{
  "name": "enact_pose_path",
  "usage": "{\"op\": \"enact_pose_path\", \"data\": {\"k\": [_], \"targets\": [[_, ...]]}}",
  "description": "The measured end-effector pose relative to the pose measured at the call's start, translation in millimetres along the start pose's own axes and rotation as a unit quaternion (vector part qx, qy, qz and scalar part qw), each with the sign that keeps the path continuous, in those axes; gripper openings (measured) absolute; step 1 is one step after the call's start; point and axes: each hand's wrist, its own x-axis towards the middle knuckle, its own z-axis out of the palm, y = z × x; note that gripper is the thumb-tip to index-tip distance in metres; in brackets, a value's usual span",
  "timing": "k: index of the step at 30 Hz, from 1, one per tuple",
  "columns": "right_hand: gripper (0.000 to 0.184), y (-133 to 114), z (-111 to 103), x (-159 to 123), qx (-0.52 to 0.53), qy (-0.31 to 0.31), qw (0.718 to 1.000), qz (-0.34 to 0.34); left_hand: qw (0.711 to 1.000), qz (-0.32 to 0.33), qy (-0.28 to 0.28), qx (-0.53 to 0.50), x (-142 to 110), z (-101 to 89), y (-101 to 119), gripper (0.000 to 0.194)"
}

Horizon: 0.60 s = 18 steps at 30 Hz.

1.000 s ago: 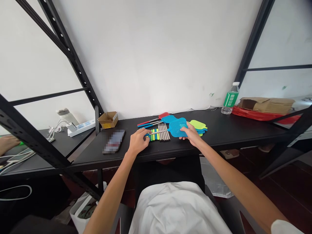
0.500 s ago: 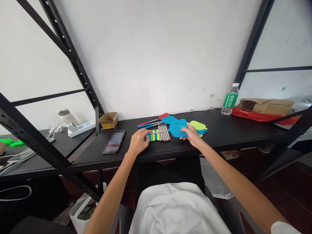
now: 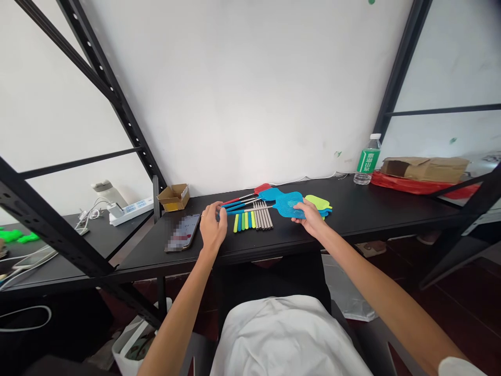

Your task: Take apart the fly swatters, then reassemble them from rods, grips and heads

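Note:
A blue fly swatter (image 3: 288, 204) lies level above the black tabletop, its metal shaft pointing left. My right hand (image 3: 310, 218) is closed on the edge of its perforated head. At the far end, my left hand (image 3: 212, 225) has thumb and fingers around the tip of the blue handle (image 3: 235, 212). Behind it rest finished-looking swatters with a red head (image 3: 262, 188) and a blue head (image 3: 270, 194). Below the shaft are a row of coloured handle grips (image 3: 245, 221) and several metal rods (image 3: 263, 216). Loose yellow-green swatter heads (image 3: 318, 201) overlap blue ones beside my right hand.
A phone (image 3: 183, 233) lies left of my left hand, with a small open cardboard box (image 3: 174, 197) behind. At the right stand a water bottle (image 3: 367, 161) and a cardboard piece (image 3: 425, 168) on red plastic. Black shelf posts (image 3: 113, 99) flank the table.
My left hand has slid left along the swatter to the handle's end, uncovering the blue handle and the coloured grips. My right hand keeps its hold on the head, shifted slightly right.

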Motion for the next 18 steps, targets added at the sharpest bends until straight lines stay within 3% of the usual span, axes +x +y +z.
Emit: {"op": "enact_pose_path", "data": {"k": [3, 5, 10, 18], "targets": [[0.025, -0.9, -0.5, 0.2, 0.032, 0.019, 0.999, 0.004, 0.995, -0.096, -0.008, -0.006, -0.6, 2.0, -6.4, 0.036], [0.026, -0.8, -1.0, 0.5, 0.039, 0.022, 0.999, 0.005, 0.992, -0.124, -0.020, -0.006, -1.1, 3.1, -7.8, 0.047], [0.025, 1.1, -2.0, 0.7, 0.010, -0.001, 1.000, -0.005, 0.988, -0.147, -0.016, -0.047, -0.2, 1.5, -3.9, 0.062], [0.024, 5.0, -3.4, 1.7, -0.029, -0.015, 0.999, -0.013, 0.986, -0.131, -0.011, -0.101, 0.5, 1.9, -8.7, 0.057]]}}
